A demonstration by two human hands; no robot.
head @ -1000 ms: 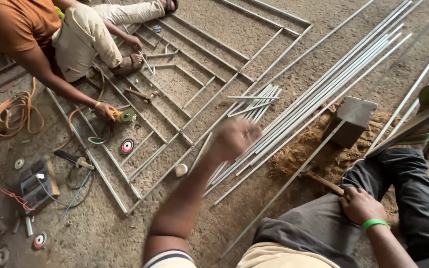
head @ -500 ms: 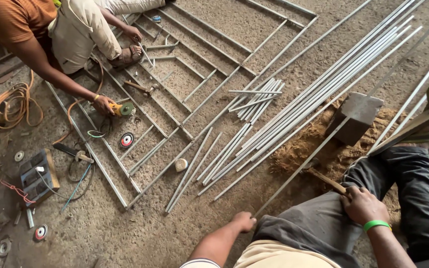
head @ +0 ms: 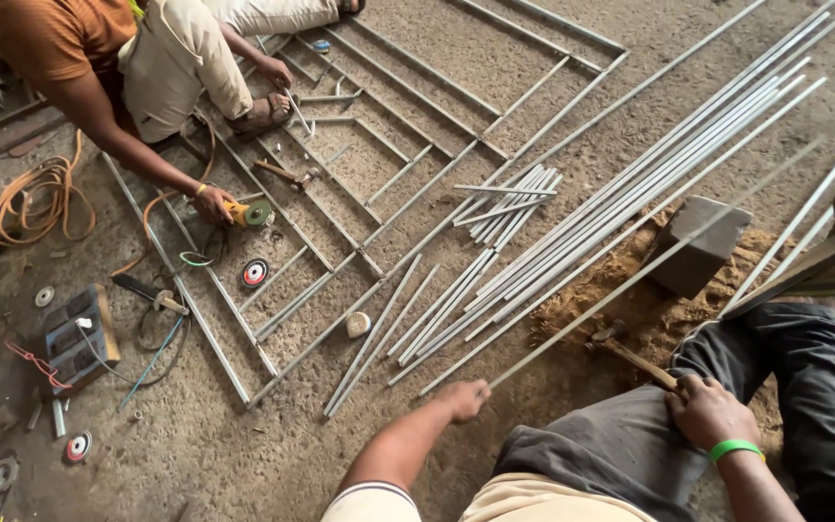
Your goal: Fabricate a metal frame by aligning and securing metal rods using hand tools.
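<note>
Along the left edge I see a coiled orange hose [head: 36, 198] on the dusty floor, and beside it a co-worker's hand [head: 213, 205] on a yellow angle grinder [head: 248, 213], which rests on a flat welded grid frame of grey steel bars [head: 340, 184]. Near the middle, my left hand [head: 464, 398] is curled closed around the near end of one long thin grey steel rod [head: 649, 266], which runs from the fist up and to the right, over the sandy patch. Loose cut grey rods [head: 437, 309] lie fanned just above that hand. Further right, my right hand [head: 712, 414], green band at the wrist, rests on my knee with fingers wrapped round a wooden hammer handle [head: 642, 362], near a dark steel block [head: 698, 244].
</note>
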